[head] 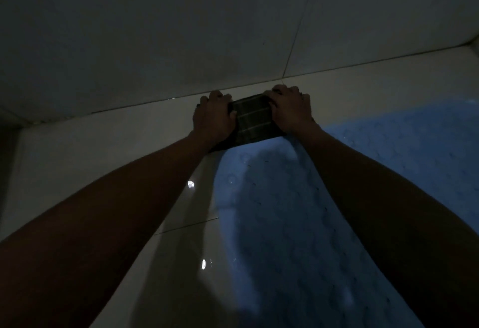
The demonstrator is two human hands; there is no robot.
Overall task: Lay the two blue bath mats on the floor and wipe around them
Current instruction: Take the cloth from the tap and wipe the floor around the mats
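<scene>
We judged the cloth [252,120] soft and limp; left hand [213,117] and right hand [290,111] held its ends, fingers curled, beyond the blue mat [272,211].

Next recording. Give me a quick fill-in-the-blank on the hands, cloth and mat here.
1. The checked cloth lies on the ____, at the foot of the wall.
2. The left hand and right hand hold opposite ends of the ____.
3. The bath mat next to the cloth is coloured ____.
Missing: floor; cloth; blue.

Left hand [212,120] and right hand [290,109] rest on a dark checked cloth [252,122] on the floor [103,159], between wall [155,29] and blue bath mat [285,211].
</scene>
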